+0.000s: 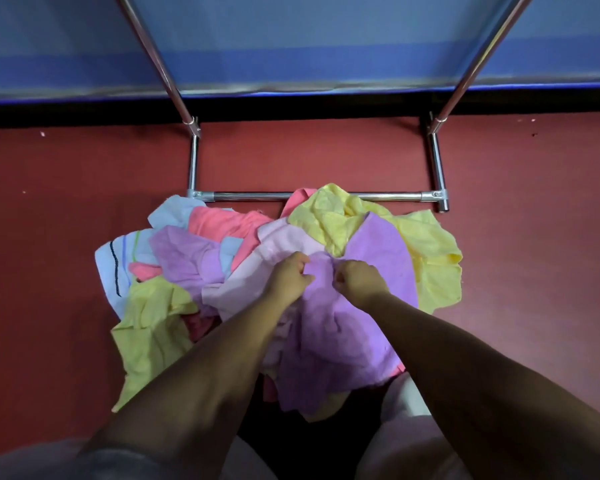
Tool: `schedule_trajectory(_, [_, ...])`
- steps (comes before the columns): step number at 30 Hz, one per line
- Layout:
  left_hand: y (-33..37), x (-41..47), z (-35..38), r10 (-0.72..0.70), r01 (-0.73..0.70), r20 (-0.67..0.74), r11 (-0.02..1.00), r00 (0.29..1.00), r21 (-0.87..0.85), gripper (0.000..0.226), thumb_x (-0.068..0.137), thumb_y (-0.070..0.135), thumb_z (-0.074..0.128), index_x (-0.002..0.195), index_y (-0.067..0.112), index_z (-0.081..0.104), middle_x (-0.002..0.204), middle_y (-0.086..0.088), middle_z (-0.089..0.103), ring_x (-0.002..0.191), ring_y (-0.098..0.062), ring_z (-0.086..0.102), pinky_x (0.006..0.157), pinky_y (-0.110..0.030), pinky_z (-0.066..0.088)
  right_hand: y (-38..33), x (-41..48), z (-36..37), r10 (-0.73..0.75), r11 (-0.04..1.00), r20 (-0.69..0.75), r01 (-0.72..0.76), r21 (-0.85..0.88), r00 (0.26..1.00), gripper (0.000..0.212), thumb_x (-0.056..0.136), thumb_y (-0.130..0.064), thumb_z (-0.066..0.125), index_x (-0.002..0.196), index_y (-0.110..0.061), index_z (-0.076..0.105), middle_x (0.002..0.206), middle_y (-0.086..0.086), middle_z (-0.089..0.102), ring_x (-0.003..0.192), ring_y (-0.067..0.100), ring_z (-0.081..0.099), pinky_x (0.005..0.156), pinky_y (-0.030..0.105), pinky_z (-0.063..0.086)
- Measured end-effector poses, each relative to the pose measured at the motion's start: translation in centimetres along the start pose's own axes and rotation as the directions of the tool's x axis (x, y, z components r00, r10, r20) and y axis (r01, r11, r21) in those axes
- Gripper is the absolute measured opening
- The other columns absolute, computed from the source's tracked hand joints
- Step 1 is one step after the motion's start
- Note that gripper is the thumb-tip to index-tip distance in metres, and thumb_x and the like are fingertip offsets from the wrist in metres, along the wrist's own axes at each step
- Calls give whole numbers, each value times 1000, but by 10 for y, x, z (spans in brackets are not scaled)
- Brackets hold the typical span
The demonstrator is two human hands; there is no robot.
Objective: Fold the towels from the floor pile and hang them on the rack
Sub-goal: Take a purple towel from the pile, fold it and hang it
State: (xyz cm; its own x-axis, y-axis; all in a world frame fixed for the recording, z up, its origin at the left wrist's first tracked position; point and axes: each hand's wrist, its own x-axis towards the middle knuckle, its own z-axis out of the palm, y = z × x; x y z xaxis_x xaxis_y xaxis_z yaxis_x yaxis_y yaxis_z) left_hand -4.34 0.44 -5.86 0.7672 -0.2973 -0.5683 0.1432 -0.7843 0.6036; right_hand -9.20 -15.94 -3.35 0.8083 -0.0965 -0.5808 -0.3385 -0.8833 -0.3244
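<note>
While tight, grips (289,276) (356,280) on purple towel (343,327)

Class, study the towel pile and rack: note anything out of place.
A yellow towel and a coral towel lie over the rack's floor bar, hiding part of it. Otherwise nothing stands out.

One wide-angle camera on the person's head looks steeply down and slightly forward. The forearms (201,368) enter from the bottom edge; the left hand (290,276) and right hand (356,280) sit mid-frame on the heap of pastel cloth towels (430,247) on the red floor (49,258), with the chrome tube rack (250,195) and blue wall (291,46) at the top.
</note>
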Motion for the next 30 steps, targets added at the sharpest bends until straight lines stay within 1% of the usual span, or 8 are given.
schedule_trajectory(6, [21, -18, -34, 89, -86, 4, 973, 996, -215, 14, 84, 1, 73, 84, 14, 67, 77, 0, 60, 73, -11, 51, 66, -18, 40, -10, -16, -19, -19, 931, -29, 28, 363, 999, 43, 86, -12, 66, 128, -19, 65, 88, 2, 64, 86, 23, 60, 72, 28, 45])
schedule_trajectory(9, [44, -37, -61, 201, -178, 62, 950, 978, -258, 28, 86, -6, 68, 76, 19, 60, 74, -3, 56, 67, -9, 48, 63, -18, 37, -19, -35, -48, -70, 945, -39, 79, 318, 997, 8, 87, -14, 69, 94, -11, 72, 74, 1, 60, 78, 23, 58, 63, 24, 37])
schedule_trajectory(12, [70, -59, -93, 252, -231, 47, 936, 967, -267, 33, 89, -7, 62, 73, 20, 51, 53, 11, 44, 46, 1, 35, 50, -18, 27, -33, -55, -95, -98, 929, -130, 138, 344, 987, 29, 84, -12, 74, 65, -21, 54, 61, -3, 52, 60, 16, 48, 53, 22, 33])
schedule_trajectory(16, [108, -105, -137, 312, -336, -125, 865, 942, -371, 24, 87, -1, 61, 78, 19, 53, 51, 14, 43, 51, -4, 34, 53, -26, 29, -58, -96, -158, -160, 869, -299, 278, 409, 941, 23, 82, -20, 78, 69, -14, 59, 64, 0, 51, 63, 16, 42, 59, 32, 35])
schedule_trajectory(19, [138, -153, -168, 355, -409, -202, 808, 913, -424, 26, 89, -4, 55, 95, 21, 58, 62, 5, 53, 55, -8, 41, 52, -25, 33, -76, -136, -193, -167, 783, -430, 384, 490, 887, 29, 85, -21, 77, 67, -18, 56, 59, -8, 49, 56, 7, 39, 54, 24, 35])
schedule_trajectory(22, [156, -197, -189, 435, -501, -249, 732, 865, -462, 38, 91, -6, 56, 115, 23, 63, 85, -6, 64, 77, -15, 58, 71, -29, 49, -98, -183, -219, -175, 679, -535, 495, 543, 826, 24, 87, -15, 73, 69, -12, 57, 58, -7, 49, 51, 2, 39, 51, 18, 34])
schedule_trajectory(26, [149, -240, -189, 488, -567, -288, 716, 824, -408, 12, 89, 4, 69, 90, 15, 68, 80, -2, 66, 74, -11, 58, 73, -33, 50, -112, -227, -217, -207, 600, -585, 574, 557, 784, 23, 88, -10, 70, 71, -5, 55, 60, 0, 48, 50, 3, 37, 49, 17, 32])
schedule_trajectory(30, [134, -250, -194, 513, -613, -359, 744, 780, -267, 20, 76, 38, 77, 76, 26, 61, 76, -8, 58, 71, -16, 54, 66, -37, 47, -118, -236, -201, -269, 611, -549, 581, 538, 791, 24, 86, -7, 71, 70, -13, 54, 58, -3, 49, 48, 0, 37, 47, 16, 31])
